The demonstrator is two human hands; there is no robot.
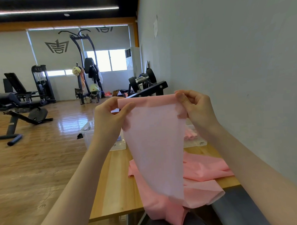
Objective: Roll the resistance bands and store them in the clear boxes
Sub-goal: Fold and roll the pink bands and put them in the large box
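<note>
Here, centre frame: a pink resistance band held up by its top edge, hanging as a flat, half-translucent sheet that narrows toward the bottom. Left hand pinches the upper left corner, thumb in front, fingers curled behind the band. Right hand pinches the upper right corner the same way, thumb tip on the front face. Both grips narrow, closed on the band's edge. The top edge is folded over into a narrow strip between the two hands.

Lower end of the band runs down to the wooden tabletop, lower centre, and spills over its near edge. More pink band material lies crumpled on the tabletop to the right, behind the hanging sheet.

Clear plastic box on the far end of the tabletop, mostly hidden by the left forearm. A second clear box sits right of the sheet with rolled pink bands inside.

Upper left of frame: gym floor, weight bench, cable machine, pull-up tower. Grey wall fills the right side.
</note>
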